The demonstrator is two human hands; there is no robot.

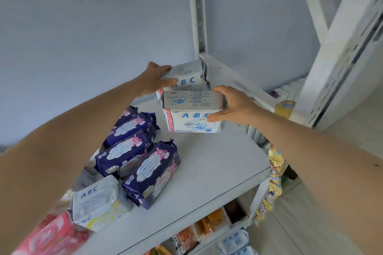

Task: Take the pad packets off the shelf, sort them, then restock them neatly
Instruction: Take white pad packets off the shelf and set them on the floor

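Observation:
Two white ABC pad packets stand on the white shelf (207, 161) near its back right corner. My left hand (154, 79) grips the rear ABC packet (186, 77) by its left end. My right hand (232, 104) holds the front ABC packet (190, 114) by its right end, thumb on its face and fingers over the top. Several dark purple packets (145, 172) lie in a row at the shelf's left. In front of them sits a white ABC packet with yellow print (95, 203), and a red packet (51, 236) lies at the bottom left.
A white upright post (198, 10) rises at the shelf's back corner against a pale wall. Snack bags (273, 178) hang off the shelf's right edge. Lower shelves hold orange and blue-white packets (234, 240). A yellow tape roll (285, 107) sits to the right.

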